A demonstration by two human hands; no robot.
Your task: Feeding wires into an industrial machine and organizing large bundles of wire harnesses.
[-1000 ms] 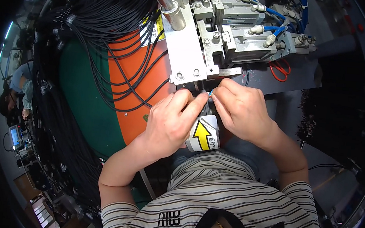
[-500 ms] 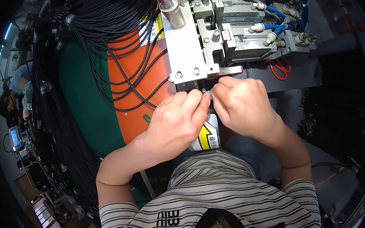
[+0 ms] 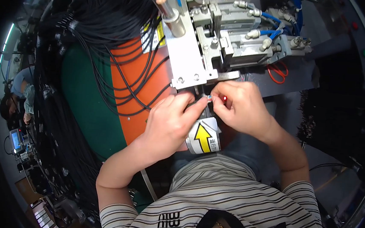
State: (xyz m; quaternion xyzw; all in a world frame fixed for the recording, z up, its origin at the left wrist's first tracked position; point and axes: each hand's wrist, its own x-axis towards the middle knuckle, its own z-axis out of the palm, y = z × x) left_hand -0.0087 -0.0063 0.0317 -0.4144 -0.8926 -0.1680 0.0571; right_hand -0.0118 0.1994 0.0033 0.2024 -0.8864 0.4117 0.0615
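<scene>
My left hand (image 3: 169, 123) is closed, thumb and forefinger pinched at the end of a black cable that comes in from the left. At the fingertips small coloured wire ends (image 3: 209, 98) show, in light blue and red. My right hand (image 3: 244, 108) meets them from the other side, thumb and forefinger pinched on these wires; the other fingers are curled. Both hands are just in front of a metal pneumatic fixture (image 3: 190, 67). Most of the cable end is hidden by my fingers.
A thick bundle of black cables (image 3: 100, 9) lies at the far left over an orange and green surface (image 3: 85, 93). Pneumatic cylinders (image 3: 248, 46) with blue hoses stand behind. Red-handled scissors (image 3: 277, 74) lie to the right. A yellow arrow label (image 3: 204, 137) sits below the hands.
My hands have drawn slightly back from the fixture, and the coloured wire ends show more between the fingertips. The right hand's fingers have opened a little at the side, with a red spot showing there.
</scene>
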